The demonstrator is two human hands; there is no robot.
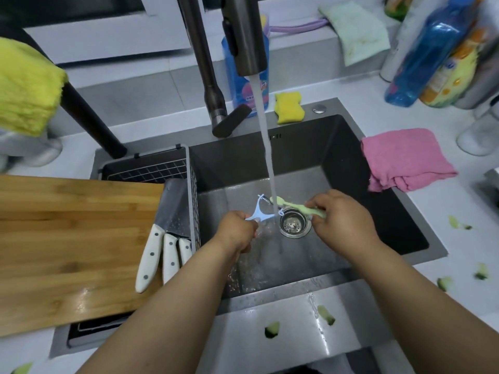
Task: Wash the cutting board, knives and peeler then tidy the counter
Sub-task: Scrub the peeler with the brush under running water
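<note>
Over the sink (337, 157), my left hand (237, 229) grips a light blue Y-shaped peeler (258, 210) by its handle. My right hand (343, 214) pinches a pale green peeler (291, 204) by its handle, its head under the water stream (266, 136) from the faucet (244, 36). A wet wooden cutting board (73, 247) lies across the left of the sink. Three white-handled knives (166, 252) rest on the board's right edge, blades in the wire rack (162, 168).
A yellow sponge (289, 107) and a blue detergent pouch (243, 85) sit behind the sink. A pink cloth (405, 160) hangs over the right rim. Green peel scraps (325, 314) dot the front and right counter. Bottles (421, 49) crowd the far right; a yellow cloth (25, 87) lies at left.
</note>
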